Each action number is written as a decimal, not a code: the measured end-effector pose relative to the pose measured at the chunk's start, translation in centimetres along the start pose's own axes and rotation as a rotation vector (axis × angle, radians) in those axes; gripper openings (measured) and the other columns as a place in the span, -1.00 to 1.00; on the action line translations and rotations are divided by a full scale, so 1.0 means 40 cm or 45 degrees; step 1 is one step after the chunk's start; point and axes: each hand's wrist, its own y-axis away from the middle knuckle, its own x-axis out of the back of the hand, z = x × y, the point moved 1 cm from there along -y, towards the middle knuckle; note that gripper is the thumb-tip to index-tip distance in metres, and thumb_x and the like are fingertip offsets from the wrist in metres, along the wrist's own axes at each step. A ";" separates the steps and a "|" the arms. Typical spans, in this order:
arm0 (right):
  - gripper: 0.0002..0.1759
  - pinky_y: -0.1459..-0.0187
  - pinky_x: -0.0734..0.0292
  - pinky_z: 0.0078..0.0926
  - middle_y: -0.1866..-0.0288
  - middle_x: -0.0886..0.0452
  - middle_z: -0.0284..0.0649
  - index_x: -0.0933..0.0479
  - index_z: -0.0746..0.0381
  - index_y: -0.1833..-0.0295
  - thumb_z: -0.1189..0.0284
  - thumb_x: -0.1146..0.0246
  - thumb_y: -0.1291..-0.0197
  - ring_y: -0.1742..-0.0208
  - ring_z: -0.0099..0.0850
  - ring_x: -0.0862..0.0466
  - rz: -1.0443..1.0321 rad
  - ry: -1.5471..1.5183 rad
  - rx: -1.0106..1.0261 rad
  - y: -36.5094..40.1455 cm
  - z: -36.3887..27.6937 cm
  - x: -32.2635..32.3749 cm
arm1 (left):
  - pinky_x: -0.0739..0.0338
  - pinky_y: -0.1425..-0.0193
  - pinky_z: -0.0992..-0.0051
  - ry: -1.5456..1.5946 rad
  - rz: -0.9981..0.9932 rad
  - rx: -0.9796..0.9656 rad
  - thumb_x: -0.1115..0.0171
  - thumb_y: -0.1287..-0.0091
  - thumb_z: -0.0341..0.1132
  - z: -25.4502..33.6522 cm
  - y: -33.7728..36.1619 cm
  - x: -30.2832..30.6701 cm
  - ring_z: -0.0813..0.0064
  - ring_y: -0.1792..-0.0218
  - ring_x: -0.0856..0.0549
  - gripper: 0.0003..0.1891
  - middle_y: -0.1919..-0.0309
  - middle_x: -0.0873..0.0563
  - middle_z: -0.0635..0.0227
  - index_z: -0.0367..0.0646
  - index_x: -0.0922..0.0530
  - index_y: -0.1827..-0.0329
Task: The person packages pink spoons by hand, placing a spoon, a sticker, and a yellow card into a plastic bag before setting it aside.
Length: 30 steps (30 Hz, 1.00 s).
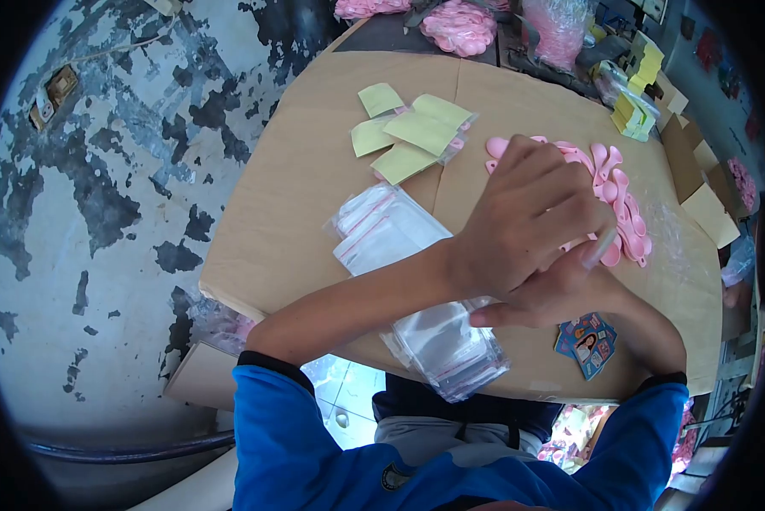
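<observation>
My left hand is raised over the table with its fingers curled, pressed against my right hand. The right hand lies just below and partly behind it. One right digit points left, while its other fingers are mostly hidden. Nothing held shows between the hands. Behind them is a pile of pink plastic spoons, partly covered by the left hand. Clear plastic bags are stacked left of the hands, with more clear bags below them. Small printed cards lie beneath the right forearm.
Several packets with pale yellow cards lie toward the back of the brown-covered table. Yellow card stacks and an open cardboard box stand at the right. Bags of pink items sit beyond the far edge.
</observation>
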 end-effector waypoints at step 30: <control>-0.72 0.21 -0.43 -0.50 0.34 -0.53 -0.30 -0.53 0.32 0.17 0.29 -0.14 -0.40 0.30 -0.48 -0.52 0.563 0.102 -0.392 0.270 0.071 0.104 | -0.53 -0.19 0.37 0.936 -0.677 1.575 0.05 -0.51 0.01 -0.025 0.080 -0.088 0.32 -0.10 -0.64 -0.40 -0.11 -0.62 0.13 -0.30 -0.28 -0.39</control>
